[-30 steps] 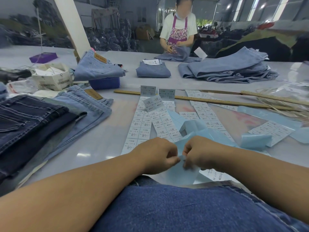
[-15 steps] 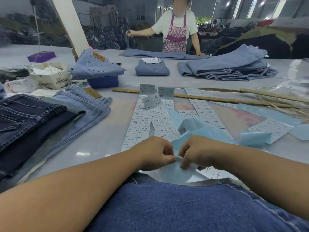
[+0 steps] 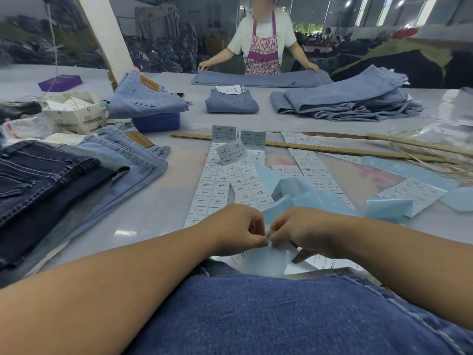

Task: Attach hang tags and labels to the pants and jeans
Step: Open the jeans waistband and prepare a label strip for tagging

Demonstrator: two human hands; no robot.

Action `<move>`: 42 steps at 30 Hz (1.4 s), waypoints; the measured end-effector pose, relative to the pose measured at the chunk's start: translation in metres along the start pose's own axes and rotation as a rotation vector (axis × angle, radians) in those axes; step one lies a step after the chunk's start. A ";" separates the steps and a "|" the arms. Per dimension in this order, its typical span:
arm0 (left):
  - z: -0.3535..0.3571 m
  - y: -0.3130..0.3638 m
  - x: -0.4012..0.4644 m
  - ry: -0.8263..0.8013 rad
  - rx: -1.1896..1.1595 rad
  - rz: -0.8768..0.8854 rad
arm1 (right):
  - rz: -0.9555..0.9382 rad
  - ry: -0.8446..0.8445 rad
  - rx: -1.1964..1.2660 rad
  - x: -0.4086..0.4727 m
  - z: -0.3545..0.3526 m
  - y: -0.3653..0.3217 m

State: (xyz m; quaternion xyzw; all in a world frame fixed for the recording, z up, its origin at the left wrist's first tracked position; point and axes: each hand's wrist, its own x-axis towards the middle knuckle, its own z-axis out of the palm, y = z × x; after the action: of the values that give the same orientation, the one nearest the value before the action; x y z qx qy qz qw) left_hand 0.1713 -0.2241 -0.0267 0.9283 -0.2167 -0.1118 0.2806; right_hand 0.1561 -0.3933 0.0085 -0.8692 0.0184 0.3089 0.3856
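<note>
Head view shows the left hand (image 3: pixel 236 230) and right hand (image 3: pixel 304 233) meeting just above the near edge of the worktop (image 3: pixel 143 208), fingertips together on a small label (image 3: pixel 269 235) being peeled from its pale blue backing sheet (image 3: pixel 266 262). Each hand's grip is pinched on that label or its backing; exactly which layer each holds cannot be told. The label looks thin, light and limp, probably tacky on 1 side, so it will likely curl or stick to itself if bent. A corner or edge pinch with the fingertips suits it best, keeping the sticky face clear. Strips of printed labels (image 3: pixel 212 185) lie just beyond the hands. Folded jeans (image 3: pixel 51 180) sit to the left, soft and heavy.
</note>
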 end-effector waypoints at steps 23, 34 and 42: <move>-0.023 -0.013 0.001 0.044 -0.032 -0.081 | -0.005 -0.025 -0.476 0.003 -0.001 0.002; -0.055 -0.033 -0.001 0.326 -0.131 -0.168 | 0.094 -0.061 -0.628 -0.003 -0.002 -0.003; -0.060 0.018 -0.011 0.357 -0.017 -0.046 | -0.003 0.031 -0.609 -0.036 -0.021 -0.026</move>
State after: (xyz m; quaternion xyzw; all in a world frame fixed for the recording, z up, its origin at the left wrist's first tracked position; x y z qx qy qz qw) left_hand 0.1752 -0.2043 0.0339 0.9357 -0.1413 0.0467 0.3200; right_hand 0.1453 -0.3974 0.0560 -0.9495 -0.0706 0.2862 0.1075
